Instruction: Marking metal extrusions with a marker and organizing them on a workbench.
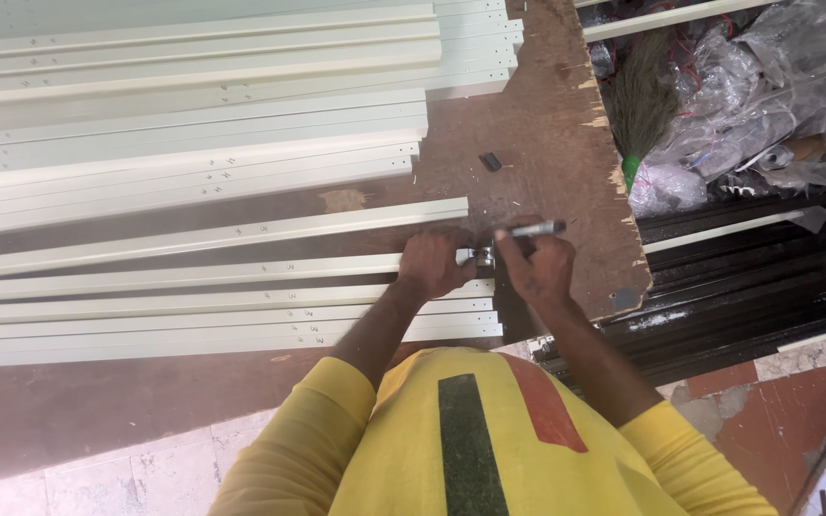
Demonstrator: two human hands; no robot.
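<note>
The left hand (435, 263) rests curled over the end of a cream-coloured metal rail (241, 272), fingers pressed together on top of it and pinning it to the brown wooden table (547, 124). The right hand (535, 263) is closed around a slim silver tool (533, 229) with a dark tip (whether a pen or a small driver cannot be told), which sticks out to the right above the knuckles. Between the two hands, right at the rail's end, sits a small shiny metal fitting (481, 256); both hands touch or nearly touch it, and which hand actually grips it cannot be told. More cream rails (193, 325) lie side by side just below the worked one, and one longer rail (241, 232) lies just above it, all running left to right with small holes in pairs along their faces. A larger stack of cream rails (193, 86) fills the upper left of the table, well apart from the hands. A small dark block (490, 161) lies alone on the bare wood above the hands. The table's right edge is chipped and ragged. Beyond that edge, a bundle of black rails (748, 287) lies on the floor, with one cream strip across them. Above these sits a heap of clear plastic bags (757, 96) (their contents are too crumpled to make out), with a broom (639, 105) with a green collar lying against the heap. The person wears a yellow long-sleeved shirt (470, 440) with a dark stripe and a red stripe.
</note>
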